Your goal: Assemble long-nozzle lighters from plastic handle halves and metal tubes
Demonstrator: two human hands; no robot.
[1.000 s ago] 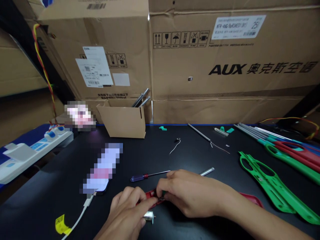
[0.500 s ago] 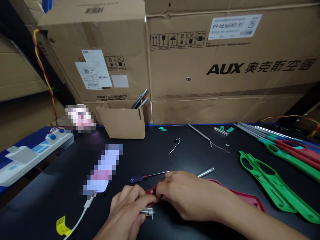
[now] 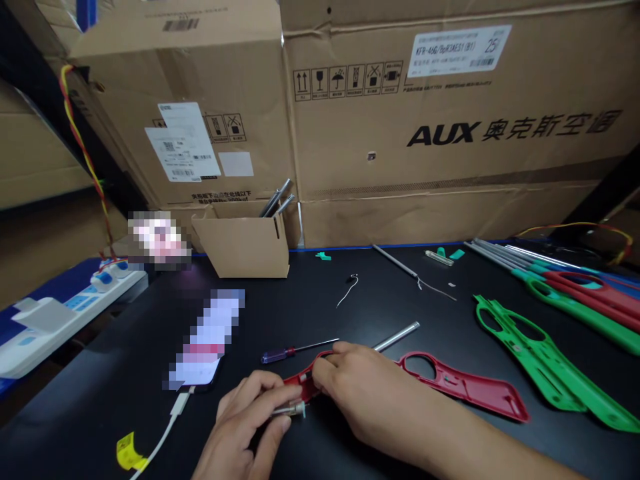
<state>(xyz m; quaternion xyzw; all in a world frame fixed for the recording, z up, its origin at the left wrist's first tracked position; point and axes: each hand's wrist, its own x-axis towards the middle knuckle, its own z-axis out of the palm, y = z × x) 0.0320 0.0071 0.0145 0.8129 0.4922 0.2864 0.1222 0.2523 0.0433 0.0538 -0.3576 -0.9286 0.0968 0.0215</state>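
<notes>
Left hand (image 3: 247,417) clamped on a small silvery cylinder (image 3: 291,409), right hand (image 3: 357,387) at the red handle shell (image 3: 493,398)

I have the cylinder pinched between left thumb and fingers, just beside a red strip (image 3: 296,381) that shows between the two hands. My right fingertips are bunched at that strip; I cannot tell whether they are clamped on anything, since the knuckles hide the contact. The hand also hides whether strip and shell are one piece.

Just beyond my right knuckles lies a metal tube (image 3: 399,337), partly covered by them. A screwdriver (image 3: 293,351) lies just beyond the left hand. Farther right are a green handle shell (image 3: 545,373) and a row of long-nosed lighters (image 3: 607,301); to the left, a phone (image 3: 207,340); at the back, a cardboard bin (image 3: 250,247).

Compared with half a second ago, the cylinder sits higher, closer to the strip, and the shell's oval opening has come clear of my right forearm.

The shell's long axis runs rightward and slightly toward me, broad end to the right. The cylinder lies roughly crosswise, its tip pointing right.
</notes>
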